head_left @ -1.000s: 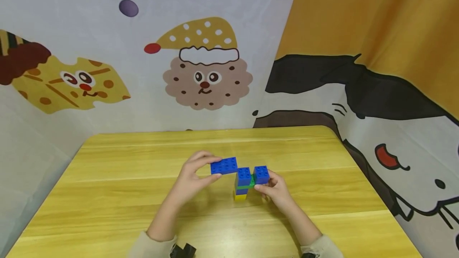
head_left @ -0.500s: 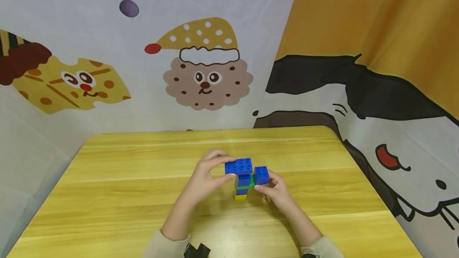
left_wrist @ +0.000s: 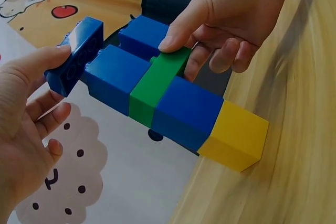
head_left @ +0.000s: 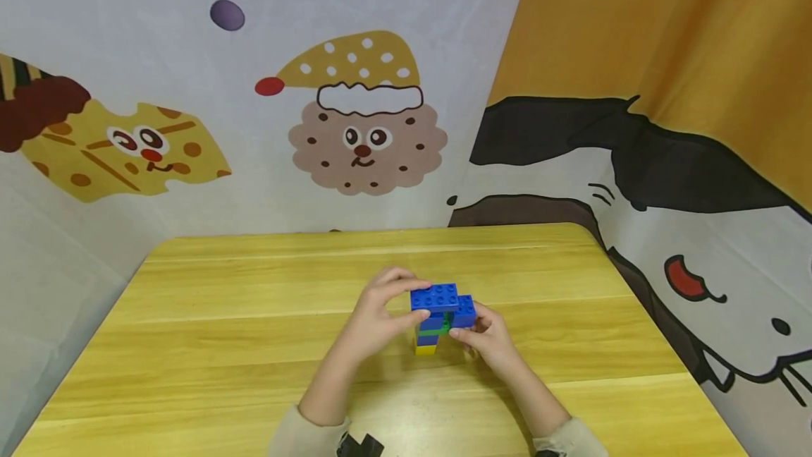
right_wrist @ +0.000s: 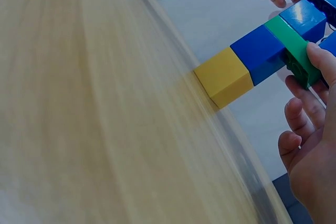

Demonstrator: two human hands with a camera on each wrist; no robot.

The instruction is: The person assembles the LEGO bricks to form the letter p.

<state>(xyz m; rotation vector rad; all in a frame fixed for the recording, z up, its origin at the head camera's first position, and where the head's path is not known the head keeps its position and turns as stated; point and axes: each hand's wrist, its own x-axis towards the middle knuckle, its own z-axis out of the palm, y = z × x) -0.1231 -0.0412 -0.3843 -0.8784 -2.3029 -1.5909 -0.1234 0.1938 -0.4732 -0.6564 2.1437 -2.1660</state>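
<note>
My left hand (head_left: 374, 316) pinches a long blue building brick (head_left: 434, 298) between thumb and fingers, close over a small brick tower. From the table up, the tower has a yellow brick (left_wrist: 236, 135), a blue brick (left_wrist: 189, 111), a flatter green brick (left_wrist: 157, 85) jutting to the right, and two square blue bricks side by side on top, the nearer one (left_wrist: 118, 77) and the right one (left_wrist: 146, 36). In the left wrist view the long brick sits slightly tilted at the studs. My right hand (head_left: 491, 337) grips the green brick's jutting end, its thumb on the underside.
The tower stands on a wooden table (head_left: 222, 344), whose far edge runs before a cartoon-printed cloth (head_left: 254, 182). Black wrist-camera mounts show at both cuffs, the left mount (head_left: 360, 446) being clearer.
My left hand has carried the long blue brick rightward, from left of the tower to over its top, where it partly covers the square blue bricks. The right hand has kept its place.
</note>
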